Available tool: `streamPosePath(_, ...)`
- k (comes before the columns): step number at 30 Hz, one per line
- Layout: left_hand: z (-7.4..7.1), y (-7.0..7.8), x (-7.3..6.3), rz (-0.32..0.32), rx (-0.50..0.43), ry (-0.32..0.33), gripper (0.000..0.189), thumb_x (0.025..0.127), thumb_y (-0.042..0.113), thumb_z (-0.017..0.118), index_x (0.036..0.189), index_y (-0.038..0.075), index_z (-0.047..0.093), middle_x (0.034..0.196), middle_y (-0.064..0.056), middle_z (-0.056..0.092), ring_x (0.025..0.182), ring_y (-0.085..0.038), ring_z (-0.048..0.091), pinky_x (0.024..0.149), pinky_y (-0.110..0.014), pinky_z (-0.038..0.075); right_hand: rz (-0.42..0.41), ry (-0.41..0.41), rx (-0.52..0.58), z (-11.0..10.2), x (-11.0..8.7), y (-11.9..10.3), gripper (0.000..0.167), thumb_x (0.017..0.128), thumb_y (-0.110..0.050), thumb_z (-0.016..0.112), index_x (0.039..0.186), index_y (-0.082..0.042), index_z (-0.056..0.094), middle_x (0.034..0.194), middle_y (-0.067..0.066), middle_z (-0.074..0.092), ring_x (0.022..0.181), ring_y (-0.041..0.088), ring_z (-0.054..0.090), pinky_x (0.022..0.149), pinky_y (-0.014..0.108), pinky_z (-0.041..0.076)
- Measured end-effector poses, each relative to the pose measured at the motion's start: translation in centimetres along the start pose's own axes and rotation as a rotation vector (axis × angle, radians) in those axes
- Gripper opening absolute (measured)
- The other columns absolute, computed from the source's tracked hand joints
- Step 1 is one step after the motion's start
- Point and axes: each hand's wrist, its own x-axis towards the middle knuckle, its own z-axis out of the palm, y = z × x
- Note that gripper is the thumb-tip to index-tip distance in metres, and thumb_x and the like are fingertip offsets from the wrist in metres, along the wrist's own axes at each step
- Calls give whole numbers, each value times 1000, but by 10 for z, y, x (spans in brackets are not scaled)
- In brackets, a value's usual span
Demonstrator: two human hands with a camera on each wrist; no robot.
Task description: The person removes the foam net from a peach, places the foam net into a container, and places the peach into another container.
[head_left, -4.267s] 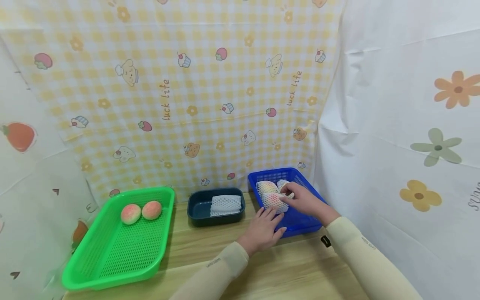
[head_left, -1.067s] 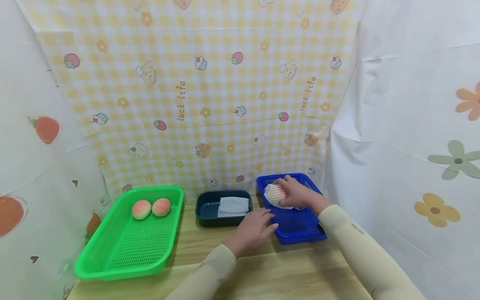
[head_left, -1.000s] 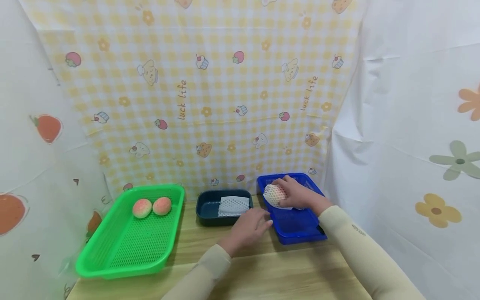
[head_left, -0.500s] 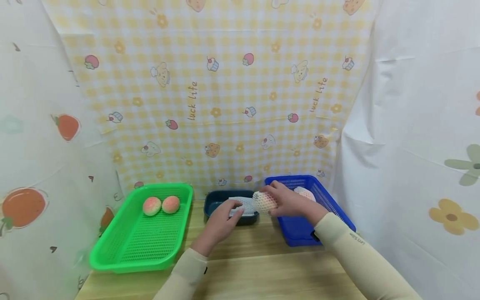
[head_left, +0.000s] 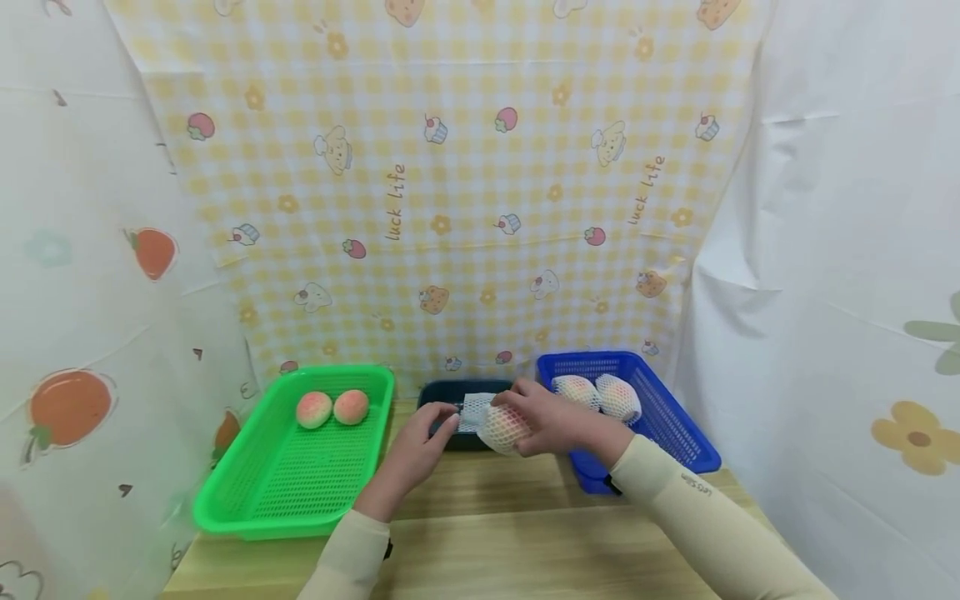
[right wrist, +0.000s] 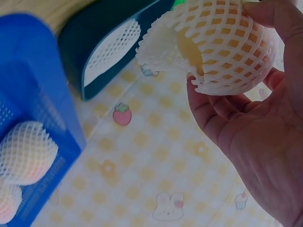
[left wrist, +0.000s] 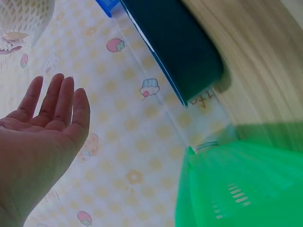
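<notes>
My right hand [head_left: 553, 418] grips a peach [head_left: 501, 430] in a white foam net sleeve, held up in front of the dark teal box [head_left: 461, 385]. In the right wrist view the netted peach [right wrist: 232, 52] sits between thumb and fingers, and one end of the net gapes, baring yellow skin. My left hand [head_left: 411, 450] hovers to the left of it with fingers extended, touching nothing; the left wrist view shows the left palm [left wrist: 45, 137] bare, with the net's edge at the upper left. Flat foam netting [head_left: 474, 407] lies in the teal box.
At the right, a blue basket [head_left: 701, 457] holds two netted peaches [head_left: 618, 398]. A green basket [head_left: 288, 527] at the left contains two bare peaches [head_left: 313, 409]. All stand on a wooden table [head_left: 525, 550] before a checked cloth [head_left: 480, 183].
My right hand has lifted a netted peach out of the blue basket and carried it left. My left hand has drawn away leftward from beside the blue basket.
</notes>
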Motion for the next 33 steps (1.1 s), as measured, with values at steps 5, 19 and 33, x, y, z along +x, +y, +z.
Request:
streamPosePath(5, -6, -4, -4, -9, -25, 11, 37, 117, 41, 57, 139, 14, 70, 136, -6, 70, 125, -28, 67, 105, -56, 56, -10, -16, 28, 3, 4, -12, 71, 95, -25, 86, 158, -27, 54, 125, -2, 49, 99, 13, 55, 81, 30, 54)
streamPosePath(19, -11, -12, -7, 13, -34, 14, 37, 118, 38, 56, 136, 10, 71, 131, -7, 72, 121, -26, 69, 104, -53, 58, -53, -29, 47, 29, 11, -26, 72, 92, -23, 88, 156, -25, 56, 128, 0, 51, 103, 12, 54, 85, 28, 54)
streamPosePath(33, -4, -17, -10, -6, -9, 8, 34, 117, 38, 58, 131, 11, 73, 126, -5, 73, 119, -24, 68, 103, -52, 58, -7, -76, 2, 101, 9, -25, 68, 89, -31, 93, 149, -30, 61, 123, -7, 52, 107, 7, 50, 89, 26, 54)
